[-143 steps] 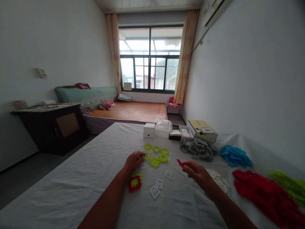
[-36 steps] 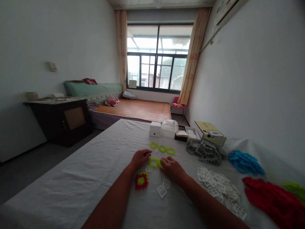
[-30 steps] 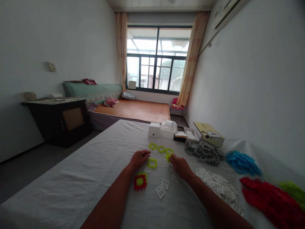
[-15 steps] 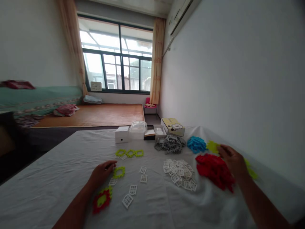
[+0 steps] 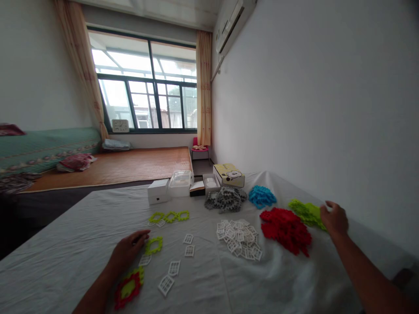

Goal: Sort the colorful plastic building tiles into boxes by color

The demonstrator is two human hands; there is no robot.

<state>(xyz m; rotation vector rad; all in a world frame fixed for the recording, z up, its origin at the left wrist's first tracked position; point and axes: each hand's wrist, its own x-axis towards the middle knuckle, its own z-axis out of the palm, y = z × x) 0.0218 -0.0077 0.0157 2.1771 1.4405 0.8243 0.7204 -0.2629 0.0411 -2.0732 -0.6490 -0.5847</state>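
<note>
My left hand (image 5: 129, 248) rests on the white cloth with its fingers loosely extended and nothing visible in them. Just right of its fingertips lies a yellow-green toothed frame (image 5: 159, 245). Nearer to me, a red toothed frame (image 5: 136, 279) lies with yellow-green pieces in and behind it. At the far right, my right hand (image 5: 336, 220) has its thumb and fingers pinched at a flat yellow-green plastic piece (image 5: 314, 211), at the edge of the yellow-green pile (image 5: 299, 209). The hand hides part of that pile.
Heaps of red (image 5: 284, 229), blue (image 5: 262, 197), grey (image 5: 225, 199) and white window-like pieces (image 5: 238, 237) lie on the cloth. Loose white windows (image 5: 166, 284) and a row of yellow-green frames (image 5: 170, 216) lie at centre-left. Boxes (image 5: 229, 175) stand along the back.
My right hand has moved right, away from the red and blue heaps, uncovering more of the yellow-green pile. The whole view has shifted; my left hand stays beside the yellow-green frame.
</note>
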